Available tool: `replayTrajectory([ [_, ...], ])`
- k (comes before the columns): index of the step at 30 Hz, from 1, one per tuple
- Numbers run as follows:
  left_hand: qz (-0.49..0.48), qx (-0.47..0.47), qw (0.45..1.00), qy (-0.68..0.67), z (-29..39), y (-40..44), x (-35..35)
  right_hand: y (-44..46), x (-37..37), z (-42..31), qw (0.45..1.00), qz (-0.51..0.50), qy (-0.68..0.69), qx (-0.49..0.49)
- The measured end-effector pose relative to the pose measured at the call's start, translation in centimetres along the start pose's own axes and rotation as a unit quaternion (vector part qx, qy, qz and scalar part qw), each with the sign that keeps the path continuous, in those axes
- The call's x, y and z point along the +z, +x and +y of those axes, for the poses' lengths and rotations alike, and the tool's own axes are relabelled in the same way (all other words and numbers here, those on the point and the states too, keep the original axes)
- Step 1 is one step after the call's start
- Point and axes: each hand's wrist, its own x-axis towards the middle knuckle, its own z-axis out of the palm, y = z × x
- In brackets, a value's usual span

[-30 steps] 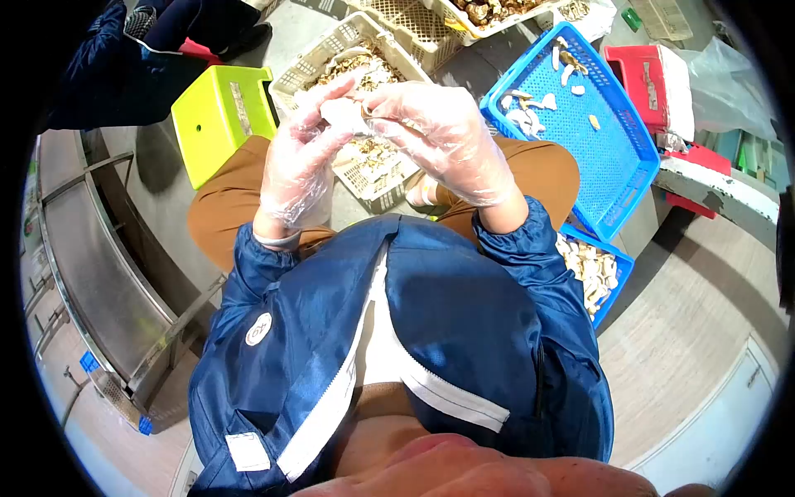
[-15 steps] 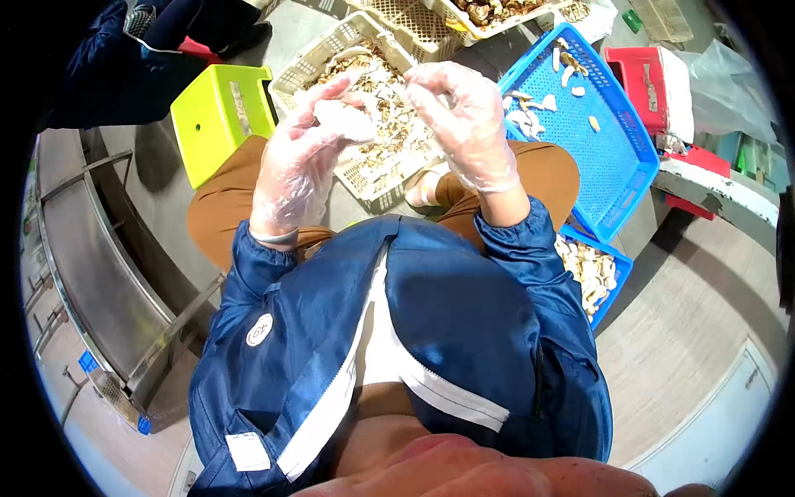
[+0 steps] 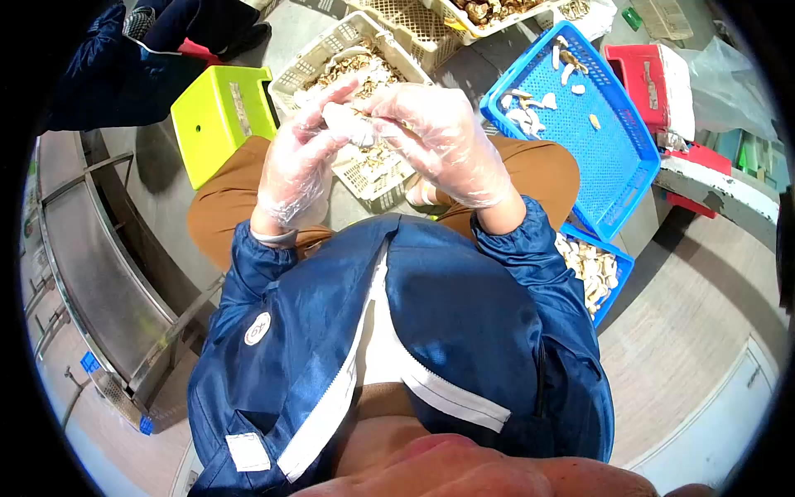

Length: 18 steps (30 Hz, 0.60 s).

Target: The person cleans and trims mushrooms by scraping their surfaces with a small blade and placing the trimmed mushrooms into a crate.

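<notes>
on my feed, clear-plastic-gloved left hand [image 3: 300, 161] pinches the pale oblong piece [image 3: 351, 127] above the cream perforated plastic crate [image 3: 364, 184]; long axis slants toward clear-plastic-gloved right hand [image 3: 447, 137], fingertips at its right end. can't tell whether they grip.

Passable toward three o'clock from the gloved right hand [image 3: 447, 141], above the blue perforated tray [image 3: 592, 153]; obstructed toward ten o'clock from the gloved left hand [image 3: 298, 161] by the lime-green stool [image 3: 217, 124], toward one by the cream lattice crate [image 3: 321, 50].
</notes>
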Motion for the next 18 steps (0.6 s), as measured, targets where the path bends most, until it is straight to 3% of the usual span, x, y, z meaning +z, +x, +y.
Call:
replayTrajectory([
  [2,-0.006,-0.008,1.0,-0.008,0.2,0.0,0.2,0.1,0.0,0.4,0.996,0.013,-0.071,-0.051],
  [5,-0.011,-0.034,0.997,-0.072,0.2,-0.1,0.3,-0.7,0.3,1.0,0.984,0.032,0.137,0.111],
  [7,-0.007,-0.021,0.997,-0.073,0.4,-0.1,0.4,-0.8,0.7,1.4,0.914,0.11,0.315,0.231],
  [9,-0.005,-0.008,0.997,-0.073,0.6,0.1,0.6,-0.2,0.5,2.1,0.977,0.12,0.153,0.084],
  [12,0.013,0.018,1.0,-0.004,-0.2,0.2,0.3,0.5,-0.3,-0.1,0.997,0.07,0.008,-0.033],
  [15,-0.001,0.058,0.995,0.083,-0.6,0.3,-0.1,0.7,-0.2,-0.1,0.996,0.063,-0.014,-0.062],
  [16,0.0,0.063,0.992,0.105,-0.6,0.3,-0.1,0.5,-0.1,-0.5,0.998,0.045,0.039,-0.002],
  [18,-0.013,0.083,0.986,0.142,-1.1,0.4,-0.5,0.3,0.4,0.1,0.997,0.046,0.063,0.0],
])
